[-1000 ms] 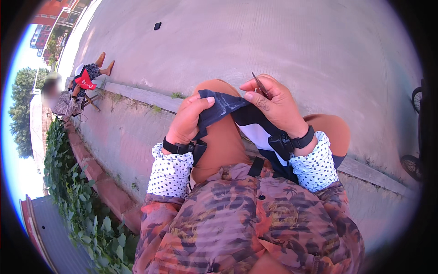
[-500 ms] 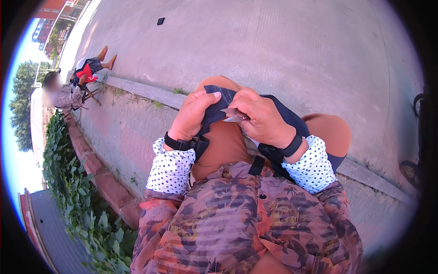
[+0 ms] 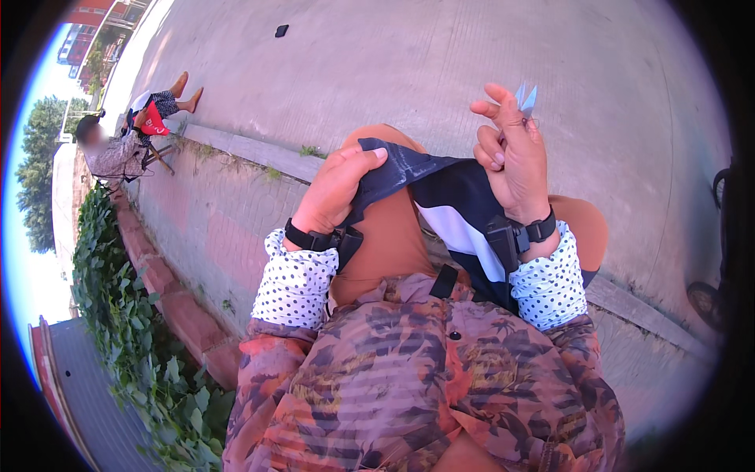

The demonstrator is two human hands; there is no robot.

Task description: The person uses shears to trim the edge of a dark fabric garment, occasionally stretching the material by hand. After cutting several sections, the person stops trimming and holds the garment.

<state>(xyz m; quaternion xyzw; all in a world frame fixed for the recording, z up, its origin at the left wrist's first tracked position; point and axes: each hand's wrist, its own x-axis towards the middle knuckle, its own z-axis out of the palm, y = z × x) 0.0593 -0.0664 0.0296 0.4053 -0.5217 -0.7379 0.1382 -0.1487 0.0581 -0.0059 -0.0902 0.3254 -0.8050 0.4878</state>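
Across my lap lies a dark navy cloth (image 3: 444, 182) with a white panel (image 3: 456, 228). My left hand (image 3: 334, 187) pinches its upper left edge between thumb and fingers, where pale marks run over the fabric. Raised off the cloth to the right, my right hand (image 3: 515, 161) holds small thread snips (image 3: 527, 102). Their two pointed blades stick up past the fingers, spread apart, and the handles are hidden in the hand. Some of the right fingers are loosely curled, palm turned partly toward me. A thin thread may be near the blades, too fine to tell.
A low kerb (image 3: 252, 149) runs behind my knees. Another person (image 3: 118, 149) sits on a stool at the far left with red cloth. Green leafy plants (image 3: 149, 346) grow by a brick edging. A black object (image 3: 281, 31) lies on the pavement; wheels (image 3: 705, 303) show at right.
My right hand has lifted away from the cloth, up and to the right, taking the snips with it. The white panel is now uncovered. My left hand keeps its hold on the edge.
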